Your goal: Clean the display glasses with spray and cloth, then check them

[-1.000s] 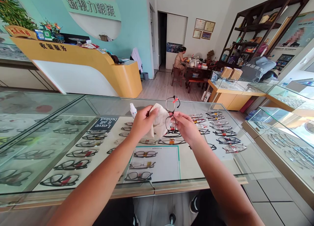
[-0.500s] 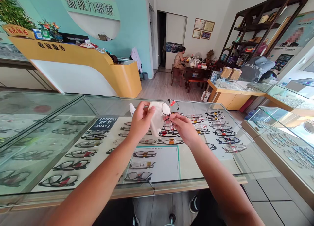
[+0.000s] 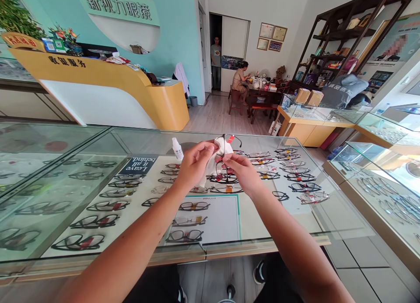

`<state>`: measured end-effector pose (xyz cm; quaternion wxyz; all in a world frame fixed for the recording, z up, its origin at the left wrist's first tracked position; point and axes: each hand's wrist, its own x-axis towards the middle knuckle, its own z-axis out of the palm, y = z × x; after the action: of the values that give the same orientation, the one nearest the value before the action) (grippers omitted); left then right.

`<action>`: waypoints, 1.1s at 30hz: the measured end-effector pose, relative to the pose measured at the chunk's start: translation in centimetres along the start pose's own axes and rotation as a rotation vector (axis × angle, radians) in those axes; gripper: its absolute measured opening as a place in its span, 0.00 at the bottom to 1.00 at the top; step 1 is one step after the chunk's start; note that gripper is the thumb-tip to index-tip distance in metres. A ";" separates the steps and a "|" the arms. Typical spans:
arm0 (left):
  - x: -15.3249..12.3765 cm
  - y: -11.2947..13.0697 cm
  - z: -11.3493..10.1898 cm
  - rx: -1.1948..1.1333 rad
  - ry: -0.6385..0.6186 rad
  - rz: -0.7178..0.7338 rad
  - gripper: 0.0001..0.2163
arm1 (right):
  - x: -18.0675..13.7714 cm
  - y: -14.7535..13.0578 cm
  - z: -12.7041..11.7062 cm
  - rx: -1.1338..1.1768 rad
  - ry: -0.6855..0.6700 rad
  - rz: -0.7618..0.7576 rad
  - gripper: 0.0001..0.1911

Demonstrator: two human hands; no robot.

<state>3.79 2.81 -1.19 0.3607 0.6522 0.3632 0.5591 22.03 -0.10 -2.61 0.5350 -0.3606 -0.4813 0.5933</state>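
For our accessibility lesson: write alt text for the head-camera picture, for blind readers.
The left hand presses a white cloth against black glasses held by the right hand, over a glass display counter. A small white bottle stands on the counter near them.

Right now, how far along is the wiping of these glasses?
Done: the glasses are out of the display case; the spray bottle stands on its glass top. In hand: the left hand presses a white cloth to a lens, the right hand holds the frame. Left: lens cleanliness unclear; glasses not yet back inside.
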 end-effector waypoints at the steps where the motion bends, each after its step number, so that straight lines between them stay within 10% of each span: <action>1: 0.0 -0.1 0.0 0.002 0.023 -0.013 0.24 | 0.0 0.0 0.1 -0.005 -0.007 -0.001 0.18; 9: 0.3 -1.2 0.1 -0.268 0.113 -0.168 0.30 | 0.0 0.1 0.3 -0.027 -0.066 -0.040 0.17; 33: 1.2 -0.9 -2.2 -0.455 -0.355 -0.418 0.20 | -0.4 -0.8 -0.9 0.002 -0.203 0.006 0.12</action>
<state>1.63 4.42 -1.21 0.6606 0.5538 0.2867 0.4180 23.18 -0.32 -2.15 0.4821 -0.2993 -0.5315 0.6290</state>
